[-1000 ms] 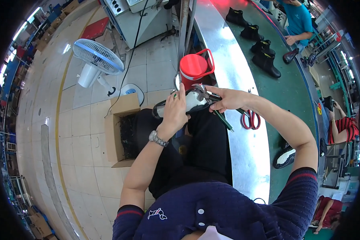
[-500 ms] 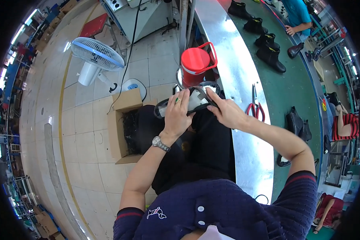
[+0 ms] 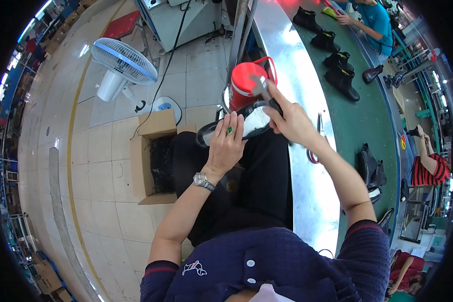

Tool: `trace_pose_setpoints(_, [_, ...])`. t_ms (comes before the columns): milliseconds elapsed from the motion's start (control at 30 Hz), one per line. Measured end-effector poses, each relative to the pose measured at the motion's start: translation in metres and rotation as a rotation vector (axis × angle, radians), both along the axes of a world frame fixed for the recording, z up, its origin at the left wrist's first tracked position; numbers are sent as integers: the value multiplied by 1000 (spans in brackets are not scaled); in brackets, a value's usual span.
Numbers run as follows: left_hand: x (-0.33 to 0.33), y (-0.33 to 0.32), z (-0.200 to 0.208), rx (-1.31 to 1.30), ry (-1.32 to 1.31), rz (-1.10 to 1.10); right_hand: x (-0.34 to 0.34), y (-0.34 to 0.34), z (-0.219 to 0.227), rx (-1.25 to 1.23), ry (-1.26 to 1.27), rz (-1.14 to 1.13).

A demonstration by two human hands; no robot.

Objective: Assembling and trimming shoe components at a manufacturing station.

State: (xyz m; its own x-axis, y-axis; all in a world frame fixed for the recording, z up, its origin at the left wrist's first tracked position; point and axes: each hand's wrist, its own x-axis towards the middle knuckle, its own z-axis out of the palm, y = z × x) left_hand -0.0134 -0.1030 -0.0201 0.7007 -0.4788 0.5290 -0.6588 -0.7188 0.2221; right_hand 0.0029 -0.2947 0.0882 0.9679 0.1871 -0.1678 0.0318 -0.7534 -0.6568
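Note:
A black shoe (image 3: 251, 123) with a shiny grey inside lies across my lap, toe end toward the left. My left hand (image 3: 227, 145), with a green ring and a wristwatch, presses flat on the shoe's middle. My right hand (image 3: 289, 121) grips the shoe's right end. Its fingers pinch a thin grey strip (image 3: 259, 84) that sticks up in front of a red bucket (image 3: 244, 83). What the strip is exactly cannot be told.
Red-handled scissors (image 3: 314, 151) lie on the steel bench (image 3: 307, 201) to my right. Beyond it, black boots (image 3: 337, 65) stand on a green conveyor (image 3: 372, 126). A cardboard box (image 3: 153, 156) of black scraps and a fan (image 3: 123, 63) are on the floor to my left. Other people work at the right.
A second ago my right hand held a green-handled tool near the scissors. It then came onto the shoe and now pulls a grey strip upward. The left hand stayed on the shoe.

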Motion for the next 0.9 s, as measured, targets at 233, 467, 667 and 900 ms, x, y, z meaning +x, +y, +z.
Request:
trace_pose_setpoints(233, [0, -2, 6, -3, 10, 18, 3, -2, 8, -32, 171, 104])
trace_pose_setpoints(467, [-5, -6, 1, -40, 23, 3, -2, 0, 8, -292, -80, 165])
trace_pose_setpoints(667, [0, -10, -2, 58, -62, 3, -5, 5, -5, -384, -131, 197])
trace_pose_setpoints(900, [4, 2, -4, 197, -192, 69, -5, 29, -4, -453, -119, 213])
